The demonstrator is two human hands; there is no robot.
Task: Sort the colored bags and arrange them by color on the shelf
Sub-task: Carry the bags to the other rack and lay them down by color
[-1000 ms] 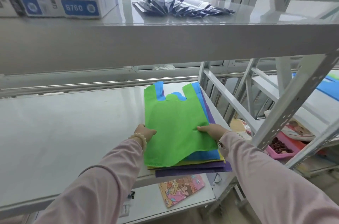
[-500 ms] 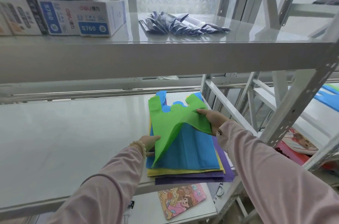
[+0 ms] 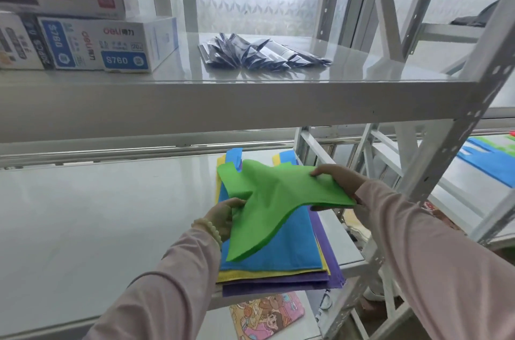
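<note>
A green bag (image 3: 276, 200) hangs lifted off a stack on the right end of the middle shelf (image 3: 97, 214). My left hand (image 3: 223, 214) grips its left edge and my right hand (image 3: 340, 180) pinches its right edge. Under it lies a blue bag (image 3: 289, 247), then a yellow bag (image 3: 267, 274), with a purple bag (image 3: 278, 286) at the bottom. The green bag hides most of the stack's upper part.
The upper shelf (image 3: 223, 105) carries white boxes (image 3: 106, 44) at the left and dark blue packets (image 3: 262, 54) in the middle. A slanted metal upright (image 3: 457, 130) stands at the right. A neighbouring shelf holds blue and green bags (image 3: 493, 158). A cartoon-printed pouch (image 3: 267, 314) lies below.
The green bag lay flat on the stack a second ago; both hands have since raised it, first peeling its right side, so the blue bag beneath now shows.
</note>
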